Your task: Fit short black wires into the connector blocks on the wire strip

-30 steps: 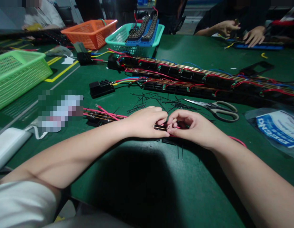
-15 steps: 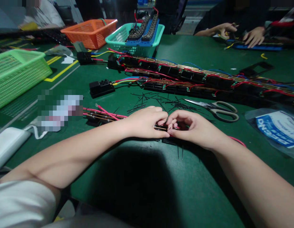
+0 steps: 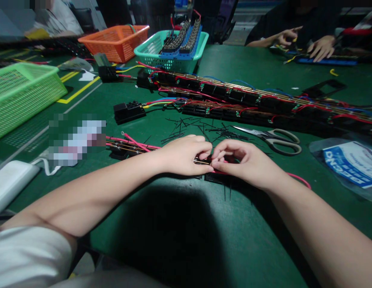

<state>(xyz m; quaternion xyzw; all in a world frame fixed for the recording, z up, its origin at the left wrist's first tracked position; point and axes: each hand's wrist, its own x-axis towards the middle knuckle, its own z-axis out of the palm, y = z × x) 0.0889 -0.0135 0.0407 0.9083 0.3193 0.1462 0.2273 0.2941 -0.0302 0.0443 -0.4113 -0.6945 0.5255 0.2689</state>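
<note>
A long black strip with brass-coloured rods and red wires (image 3: 130, 148) lies on the bench in front of me, partly hidden under both hands. Over its middle, my left hand (image 3: 188, 155) is closed, thumb along the near edge and fingers curled over the top. My right hand (image 3: 238, 160) meets it there in a pinch, thumb against fingertips; what is between them is too small to make out. A red wire (image 3: 300, 179) runs out past my right wrist. Thin black cable ties (image 3: 227, 193) stick out on the near side below my right hand.
Loose cable ties (image 3: 186, 127) and scissors (image 3: 283, 142) lie just beyond my hands. Farther back are more wired strips (image 3: 234, 94), with orange (image 3: 113, 40) and teal (image 3: 149, 50) baskets. A green basket (image 3: 26, 92) stands left, a plastic bag (image 3: 350, 164) right. A co-worker's hands (image 3: 322, 48) are across the bench.
My hands stay almost in place, with slight finger movement; a red wire now shows below my thumbs. Across the bench, the co-worker's hand has shifted a little.
</note>
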